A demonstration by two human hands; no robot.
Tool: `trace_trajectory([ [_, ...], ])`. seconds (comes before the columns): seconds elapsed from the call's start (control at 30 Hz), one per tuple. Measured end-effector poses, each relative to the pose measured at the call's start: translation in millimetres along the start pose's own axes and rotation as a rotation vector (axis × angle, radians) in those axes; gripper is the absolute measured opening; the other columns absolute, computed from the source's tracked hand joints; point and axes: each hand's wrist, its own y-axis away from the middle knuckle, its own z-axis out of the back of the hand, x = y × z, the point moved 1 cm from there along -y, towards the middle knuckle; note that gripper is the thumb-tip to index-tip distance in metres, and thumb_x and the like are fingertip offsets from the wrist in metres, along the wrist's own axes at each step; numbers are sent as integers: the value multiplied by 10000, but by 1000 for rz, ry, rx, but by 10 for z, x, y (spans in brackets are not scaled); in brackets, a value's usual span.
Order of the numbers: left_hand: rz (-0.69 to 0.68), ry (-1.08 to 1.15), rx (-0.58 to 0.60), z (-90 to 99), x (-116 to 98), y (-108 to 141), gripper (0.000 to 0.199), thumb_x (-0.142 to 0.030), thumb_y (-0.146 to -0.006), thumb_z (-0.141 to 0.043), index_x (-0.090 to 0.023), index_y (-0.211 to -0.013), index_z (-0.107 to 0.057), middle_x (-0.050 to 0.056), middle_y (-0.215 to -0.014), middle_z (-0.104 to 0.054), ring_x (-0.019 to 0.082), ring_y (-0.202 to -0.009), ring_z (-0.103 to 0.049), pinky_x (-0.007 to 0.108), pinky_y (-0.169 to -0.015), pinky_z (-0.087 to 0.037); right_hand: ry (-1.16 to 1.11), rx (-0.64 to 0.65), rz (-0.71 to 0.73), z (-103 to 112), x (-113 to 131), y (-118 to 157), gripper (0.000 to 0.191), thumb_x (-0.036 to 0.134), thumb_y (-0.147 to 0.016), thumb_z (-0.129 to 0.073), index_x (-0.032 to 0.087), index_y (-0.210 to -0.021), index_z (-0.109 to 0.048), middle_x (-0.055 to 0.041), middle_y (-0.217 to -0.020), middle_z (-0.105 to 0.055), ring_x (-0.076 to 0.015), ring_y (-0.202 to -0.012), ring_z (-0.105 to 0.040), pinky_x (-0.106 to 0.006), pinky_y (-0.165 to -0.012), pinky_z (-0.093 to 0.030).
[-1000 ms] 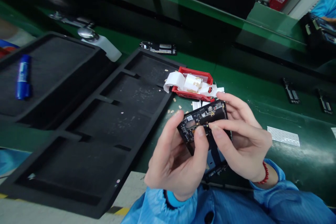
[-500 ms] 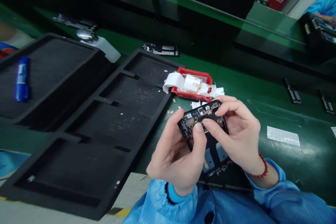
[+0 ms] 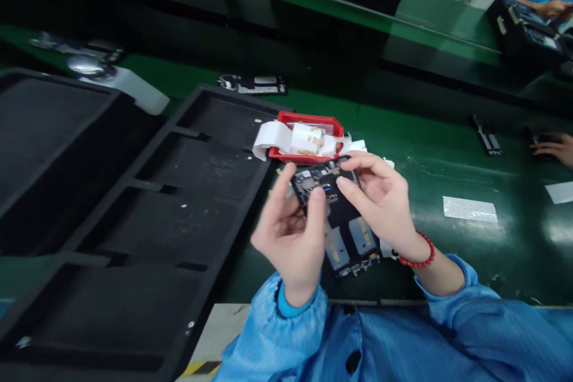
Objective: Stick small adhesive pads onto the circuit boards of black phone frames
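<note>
An opened phone (image 3: pixel 342 212), a thin black slab with its innards bare, is held near the front edge of the table (image 3: pixel 430 173), its long axis slanting slightly, far end leftward. Dark circuitry with small pale and metallic parts fills the far end. The middle is plain black; toward the near end sit two grey-blue panels bearing tan strips, and small connectors line the near edge. Its inner side faces up.
</note>
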Motion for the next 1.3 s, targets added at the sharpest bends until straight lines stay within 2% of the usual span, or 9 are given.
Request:
trace_trajectory([
  [0.13, 163, 38, -31, 212, 129, -192, 407, -209, -786, -811, -233, -1188, -754, -55, -693, -719, 56, -510, -593, 142, -495, -523, 315, 50, -3, 569, -112, 100, 132, 230, -960, -640, 218, -1087, -675, -89, -1349, -646, -175, -1219, -657, -359, -1044, -570],
  [0.23, 259, -46, -41, 417, 223, -271, 371, -206, -774, -809, -288, -1133, -772, -66, -748, -725, 59, -582, -612, 132, -523, -530, 621, 98, -11, 1081, -265, 383, 107, 272, -968, -643, 217, -1031, -710, -98, -1210, -709, -213, -1158, -677, -436, -1006, -576],
  [0.33, 321, -111, 39, 496, 304, -224, 315, -265, -796, -801, -309, -1106, -767, -56, -736, -691, 82, -591, -585, 159, -487, -494, 715, 217, -96, 1331, -463, 718, 191, 330, -890, -757, 215, -1043, -741, -117, -1161, -732, -266, -1087, -689, -505, -961, -567],
  [0.5, 236, -204, 305, 328, 391, -46, 115, -315, -901, -678, -222, -946, -729, -19, -714, -585, 100, -578, -490, 207, -487, -400, 737, 334, -137, 1245, -623, 905, 98, 262, -971, -649, 198, -969, -724, -75, -976, -761, -204, -882, -703, -456, -962, -534],
  [0.63, 105, -355, 567, 174, 426, 21, 201, -319, -953, -560, -225, -996, -733, -19, -695, -562, 122, -522, -445, 251, -494, -377, 717, 337, -127, 1169, -431, 769, 160, 181, -991, -557, 192, -890, -681, -35, -844, -746, -159, -779, -686, -325, -832, -547],
  [0.73, -37, -418, 733, 80, 423, 28, 293, -261, -950, -486, -234, -950, -778, 54, -980, -643, 178, -757, -614, 303, -705, -506, 688, 329, -92, 1146, -229, 663, 147, 158, -981, -545, 187, -900, -663, -16, -828, -737, -131, -738, -681, -250, -710, -530],
  [0.87, 20, -307, 922, -47, 394, 89, 306, -233, -906, -497, -235, -861, -799, 78, -1111, -649, 241, -1043, -660, 360, -917, -533, 651, 348, -9, 1083, -110, 566, 132, 161, -975, -561, 184, -900, -666, -11, -833, -738, -120, -724, -678, -233, -701, -531],
  [1.1, 38, -213, 913, -121, 393, 273, 135, -292, -820, -692, -234, -805, -812, 92, -1048, -665, 246, -1015, -673, 348, -858, -562, 689, 362, 115, 959, -187, 525, 148, 160, -991, -539, 189, -916, -664, -20, -833, -728, -129, -715, -669, -241, -659, -532],
  [1.3, 72, -223, 856, -110, 494, 275, 137, -306, -819, -703, -234, -784, -813, 82, -991, -678, 233, -954, -667, 352, -857, -554, 796, 347, 306, 945, -288, 563, 177, 138, -995, -515, 201, -903, -652, -85, -1007, -774, -200, -946, -718, -392, -903, -543],
])
